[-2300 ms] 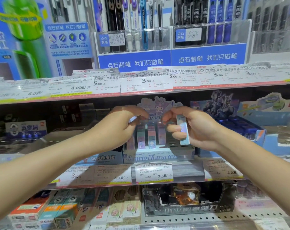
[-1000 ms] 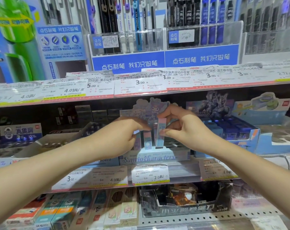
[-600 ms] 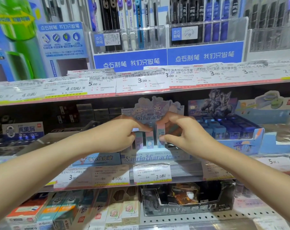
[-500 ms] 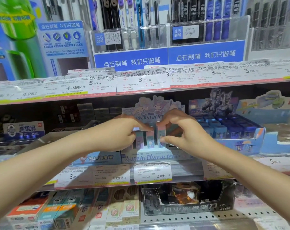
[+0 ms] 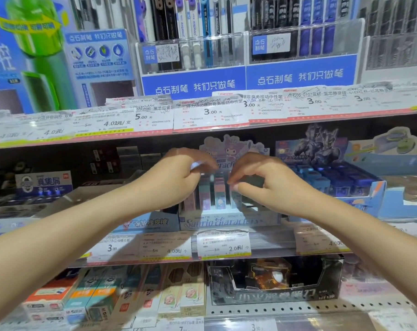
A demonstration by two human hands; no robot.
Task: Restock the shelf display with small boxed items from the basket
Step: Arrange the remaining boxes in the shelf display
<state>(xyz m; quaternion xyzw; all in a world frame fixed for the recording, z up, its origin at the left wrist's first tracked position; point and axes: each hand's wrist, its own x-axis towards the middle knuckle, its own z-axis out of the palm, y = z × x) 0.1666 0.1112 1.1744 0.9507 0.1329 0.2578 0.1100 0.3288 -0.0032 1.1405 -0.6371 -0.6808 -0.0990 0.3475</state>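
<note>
A: Small boxed items [image 5: 216, 192] stand upright in a row inside the pastel display box [image 5: 229, 220] on the middle shelf [image 5: 269, 242]. They're pink, teal and lilac.

B: And the hands?

A: Left hand [image 5: 176, 180] hovers at the left end of the row, fingers curled and blurred; I cannot tell whether it holds one. Right hand [image 5: 264, 182] sits at the right end, fingers curled, thumb and forefinger close together by a box top; whether it pinches anything, I cannot tell.

B: Any writing on that display box?

A: Its front reads "Sanrio characters", and a cartoon header card [image 5: 233, 146] rises behind.

B: Neighbours?

A: Just right, a blue tray [image 5: 360, 187] full of blue boxes. Below, a black carton [image 5: 274, 283] and a row of eraser packs [image 5: 121, 299]. Under the display, a price tag [image 5: 223, 246] reads "2.0". Above, pen racks [image 5: 248, 51] with blue banners in Chinese.
</note>
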